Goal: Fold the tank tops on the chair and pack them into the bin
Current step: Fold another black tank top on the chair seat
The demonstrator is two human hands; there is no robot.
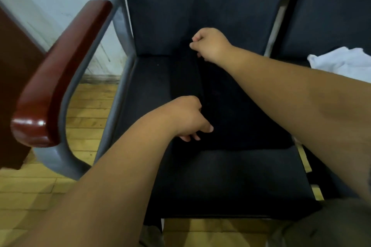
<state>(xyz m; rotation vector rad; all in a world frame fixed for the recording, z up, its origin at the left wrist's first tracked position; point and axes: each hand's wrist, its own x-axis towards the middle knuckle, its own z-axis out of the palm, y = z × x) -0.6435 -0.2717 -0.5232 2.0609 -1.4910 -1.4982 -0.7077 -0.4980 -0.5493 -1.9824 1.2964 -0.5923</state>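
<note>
Dim, soft, wide-angle bend at edges

The black cloth tank top [230, 110] is matt, as is the dark navy cloth chair seat [230, 182]. The curved red-brown wooden armrest [60, 78] is glossy and lacquered. The grey tubular chair frame [58, 158] looks smooth and painted. The yellow plank floor [84, 118] is faintly shiny wood. The crumpled white cloth [341, 60] is matt.

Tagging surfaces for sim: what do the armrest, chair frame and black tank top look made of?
Armrest: likely lacquered wood, dark red, glossy highlight at its tip.
Chair frame: probably painted metal, grey, dull bent tube.
Black tank top: soft matte fabric, folded over, rounded crease; weave too dark to tell.
</note>
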